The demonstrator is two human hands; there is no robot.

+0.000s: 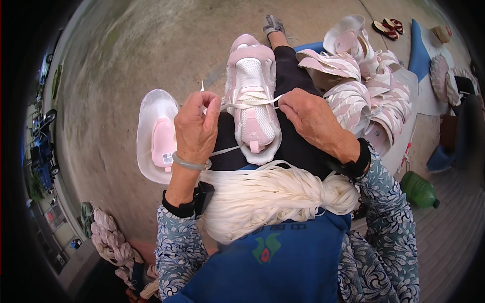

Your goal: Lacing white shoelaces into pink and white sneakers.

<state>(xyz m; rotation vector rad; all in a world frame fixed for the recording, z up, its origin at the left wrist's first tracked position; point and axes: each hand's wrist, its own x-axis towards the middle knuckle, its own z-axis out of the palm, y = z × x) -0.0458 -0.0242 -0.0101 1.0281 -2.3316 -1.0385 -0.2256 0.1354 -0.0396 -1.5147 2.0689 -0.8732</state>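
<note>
A pink and white shoe upper [256,129] rests on my lap, its heel loop toward me. A flat off-white shoelace [255,102] runs through its eyelets and crosses over the tongue. Left of the shoe, my left hand [197,126] is closed in a pinch on one part of the lace, with a loose tip standing above the fingers. My right hand [313,118] pinches the lace on the shoe's other side, so it stretches between both hands. A thick bundle of off-white laces [262,199] lies across my lap. Beside my left hand is another pink and white upper [145,134].
Several nested pink and white uppers [348,103] are heaped at my right. Sandals [386,29] lie on the floor at the far right, and a green plastic bottle [419,189] lies nearer. Bundled uppers [108,235] sit at the lower left.
</note>
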